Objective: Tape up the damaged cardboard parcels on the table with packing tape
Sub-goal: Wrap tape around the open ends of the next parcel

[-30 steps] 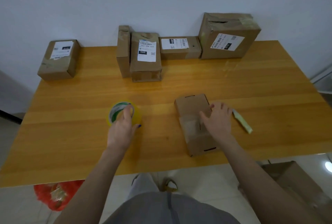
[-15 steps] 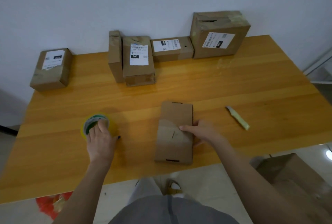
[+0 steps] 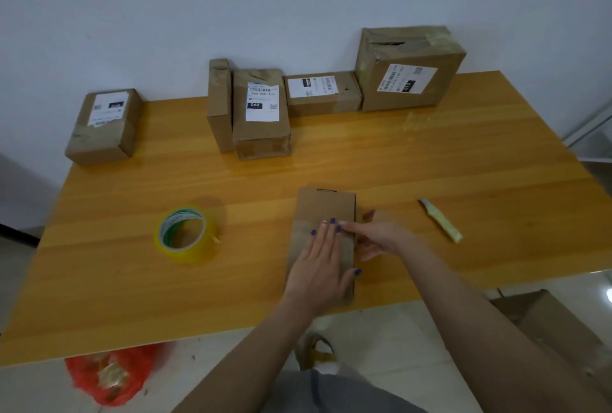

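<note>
A flat brown cardboard parcel (image 3: 326, 207) lies lengthwise near the table's front edge. My left hand (image 3: 323, 263) lies flat on top of it with straight fingers, pressing the taped middle. My right hand (image 3: 377, 235) reaches in from the right, its forefinger stretched across the parcel's top beside my left fingertips, the other fingers at the right edge. A yellow roll of packing tape (image 3: 185, 235) stands alone on the table to the left, touched by neither hand.
Several other cardboard parcels line the back by the wall: one (image 3: 106, 124) at the left, three (image 3: 260, 114) in the middle, a big one (image 3: 409, 68) at the right. A pale yellow cutter (image 3: 440, 224) lies right of my hands. A red bag (image 3: 109, 374) and a box (image 3: 556, 330) sit on the floor.
My left hand let go of the tape roll and moved right onto the parcel. My right hand stayed at the parcel's right side, which was turned straight earlier.
</note>
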The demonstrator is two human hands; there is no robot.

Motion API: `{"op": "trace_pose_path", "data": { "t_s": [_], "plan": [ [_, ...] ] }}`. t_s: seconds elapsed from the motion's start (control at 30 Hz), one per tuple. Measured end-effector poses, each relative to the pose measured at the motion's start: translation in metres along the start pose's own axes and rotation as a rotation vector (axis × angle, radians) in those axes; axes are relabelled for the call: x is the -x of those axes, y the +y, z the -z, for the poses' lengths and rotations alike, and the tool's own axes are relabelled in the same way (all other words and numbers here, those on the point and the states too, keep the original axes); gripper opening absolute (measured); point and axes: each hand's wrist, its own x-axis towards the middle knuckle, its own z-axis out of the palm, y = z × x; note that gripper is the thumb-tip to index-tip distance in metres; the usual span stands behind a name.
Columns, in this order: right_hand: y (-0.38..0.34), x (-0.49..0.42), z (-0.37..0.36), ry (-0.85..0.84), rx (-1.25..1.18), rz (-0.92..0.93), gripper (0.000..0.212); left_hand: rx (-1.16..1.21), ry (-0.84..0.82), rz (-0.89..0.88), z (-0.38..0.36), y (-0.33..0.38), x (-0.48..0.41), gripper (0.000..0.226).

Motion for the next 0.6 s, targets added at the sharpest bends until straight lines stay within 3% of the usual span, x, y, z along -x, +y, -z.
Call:
{"op": "trace_pose_path", "data": {
  "t_s": [0.13,0.3,0.43,0.6],
  "plan": [
    [0.003,0.006,0.001,0.032,0.124,0.133,0.081,0.043,0.019,0.037,-0.010,0.023,-0.002,0.087],
    [0.001,0.012,0.004,0.026,0.248,0.176,0.082,0.049,0.036,-0.065,-0.012,0.005,0.003,0.083],
    [0.003,0.011,0.005,0.037,0.247,0.182,0.085,0.036,0.064,0.047,-0.016,-0.018,0.011,0.096],
    [0.005,0.010,0.005,0.017,0.223,0.172,0.086,0.132,0.045,0.315,-0.011,-0.032,0.022,0.065]
  ]
}}
